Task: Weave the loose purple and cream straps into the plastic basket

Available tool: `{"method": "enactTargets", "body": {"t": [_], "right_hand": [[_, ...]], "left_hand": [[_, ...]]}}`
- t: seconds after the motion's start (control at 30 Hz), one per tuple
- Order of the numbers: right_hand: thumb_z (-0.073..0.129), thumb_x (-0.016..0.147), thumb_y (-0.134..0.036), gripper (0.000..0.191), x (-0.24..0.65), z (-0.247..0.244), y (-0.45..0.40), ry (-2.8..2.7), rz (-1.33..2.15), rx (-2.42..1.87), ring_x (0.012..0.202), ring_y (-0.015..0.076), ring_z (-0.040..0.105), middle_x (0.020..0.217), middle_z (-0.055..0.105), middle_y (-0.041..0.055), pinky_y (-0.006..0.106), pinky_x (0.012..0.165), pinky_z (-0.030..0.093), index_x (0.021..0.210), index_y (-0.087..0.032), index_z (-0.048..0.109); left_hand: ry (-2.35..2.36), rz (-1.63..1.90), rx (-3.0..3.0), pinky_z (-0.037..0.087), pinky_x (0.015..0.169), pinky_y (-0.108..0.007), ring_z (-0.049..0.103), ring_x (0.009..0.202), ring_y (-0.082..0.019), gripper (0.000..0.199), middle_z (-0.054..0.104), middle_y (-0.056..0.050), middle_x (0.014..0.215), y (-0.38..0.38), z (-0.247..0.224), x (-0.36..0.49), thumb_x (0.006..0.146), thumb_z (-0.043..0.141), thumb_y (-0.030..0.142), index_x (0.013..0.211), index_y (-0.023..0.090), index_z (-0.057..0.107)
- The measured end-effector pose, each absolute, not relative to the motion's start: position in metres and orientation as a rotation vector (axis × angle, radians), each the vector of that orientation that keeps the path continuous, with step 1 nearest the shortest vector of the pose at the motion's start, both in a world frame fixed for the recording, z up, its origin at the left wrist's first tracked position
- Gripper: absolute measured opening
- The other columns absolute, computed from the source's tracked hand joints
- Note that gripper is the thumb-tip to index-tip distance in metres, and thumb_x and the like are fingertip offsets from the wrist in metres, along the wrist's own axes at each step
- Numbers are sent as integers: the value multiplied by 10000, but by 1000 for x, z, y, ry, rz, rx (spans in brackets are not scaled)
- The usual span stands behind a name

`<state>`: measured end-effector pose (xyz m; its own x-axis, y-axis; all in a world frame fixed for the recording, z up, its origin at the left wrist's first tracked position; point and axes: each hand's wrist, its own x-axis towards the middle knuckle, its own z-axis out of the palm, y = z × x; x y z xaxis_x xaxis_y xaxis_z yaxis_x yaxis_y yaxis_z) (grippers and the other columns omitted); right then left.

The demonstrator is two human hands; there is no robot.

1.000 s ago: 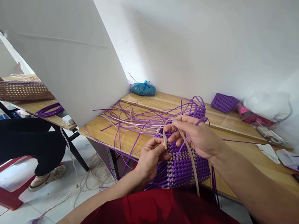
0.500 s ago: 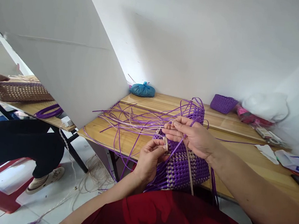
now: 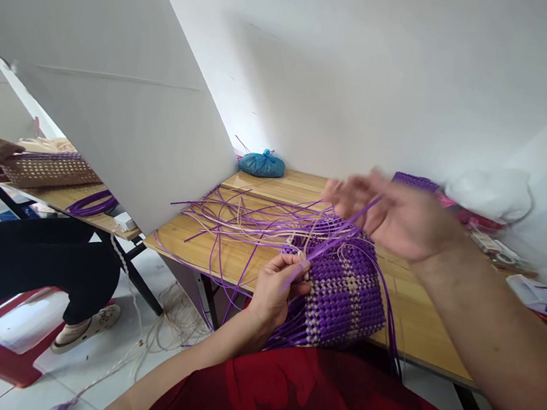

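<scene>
A purple and beige woven basket (image 3: 342, 295) rests against my lap and the table edge, with long loose strips fanning out from its upper left side. At its left edge, my left hand (image 3: 275, 286) is closed, thumb and fingers pinching the weave. Above the basket is my right hand (image 3: 398, 215), its fingers smeared by motion. A purple strip (image 3: 337, 240) runs from near my left thumb up to the right fingers; whether they grip it is unclear.
Purple and beige strips (image 3: 231, 219) sprawl over the wooden table (image 3: 430, 313). A blue bag (image 3: 262, 163) lies by the wall; a white bag (image 3: 489, 193) is at right. Beyond the grey partition (image 3: 119, 77), another person's hands hold a brown basket (image 3: 51, 169).
My right hand has moved up and right, away from the left hand, and the purple strip is stretched between them. The beige strip that hung over the basket front has shifted away. My left hand stays put.
</scene>
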<state>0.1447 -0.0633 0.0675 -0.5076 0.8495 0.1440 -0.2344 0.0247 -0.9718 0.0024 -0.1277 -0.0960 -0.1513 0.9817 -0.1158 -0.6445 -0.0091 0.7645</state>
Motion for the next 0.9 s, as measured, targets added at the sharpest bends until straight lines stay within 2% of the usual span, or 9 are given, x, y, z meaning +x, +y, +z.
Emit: {"method": "enactTargets", "body": {"t": [0.1,0.2,0.3,0.37,0.43,0.53,0.63,0.73,0.9], "right_hand": [[142,999,-534,691,171,110,-46,-1269,1291,-585,1164,194,614,1169,700,83,278,815,501,868,-206,736],[11,917,-664,846,193,120,-34,-1205,1086,-596,1239,242,561,1332,615,31,315,806,485,867,-269,757],[290,924,-658,625,192,93,-35,-1442,926,-725,1083,250,644,1247,656,77,340,800,486,878,-235,748],[577,873,-514,345,181,63,-42,-1870,763,-863,926,207,667,1059,716,94,334,803,485,891,-209,738],[671,828,-384,207,168,34,-50,-2387,512,-885,907,202,648,967,728,74,354,860,463,919,-213,744],[614,862,-268,148,155,7,-57,-2741,133,-841,952,221,611,946,715,69,382,903,418,888,-194,739],[568,901,-298,197,158,7,-64,-2727,24,-894,852,195,601,879,702,62,338,806,413,865,-179,720],[533,924,-335,238,163,26,-80,-2725,108,-884,745,159,583,816,690,36,300,709,391,827,-197,700],[483,934,-213,187,154,45,-111,-2822,550,-601,854,144,595,955,689,24,272,780,418,878,-209,662]], "left_hand": [[839,1540,512,485,504,-173,500,592,-66,297,544,21,704,-127,-98,2,605,846,303,723,144,625],[835,1530,487,486,502,-170,491,588,-63,295,530,21,694,-126,-100,1,599,849,302,706,143,624],[824,1532,492,488,506,-170,497,598,-66,296,539,13,708,-126,-100,1,596,853,297,708,142,626],[823,1537,500,485,508,-170,503,605,-67,301,543,9,713,-127,-98,1,597,855,298,702,141,621],[827,1541,513,480,507,-170,504,604,-68,305,546,8,712,-128,-96,1,601,854,302,699,140,615],[835,1552,528,474,503,-173,501,591,-67,306,548,12,702,-129,-95,1,606,850,303,701,139,610],[841,1554,520,474,503,-177,511,589,-69,315,560,14,697,-129,-96,0,596,855,306,697,140,607],[838,1567,508,473,503,-181,519,585,-72,336,571,16,690,-127,-97,0,566,871,306,690,142,606],[792,1585,538,471,497,-200,531,536,-75,331,593,17,658,-127,-95,2,559,870,303,700,141,618]]}}
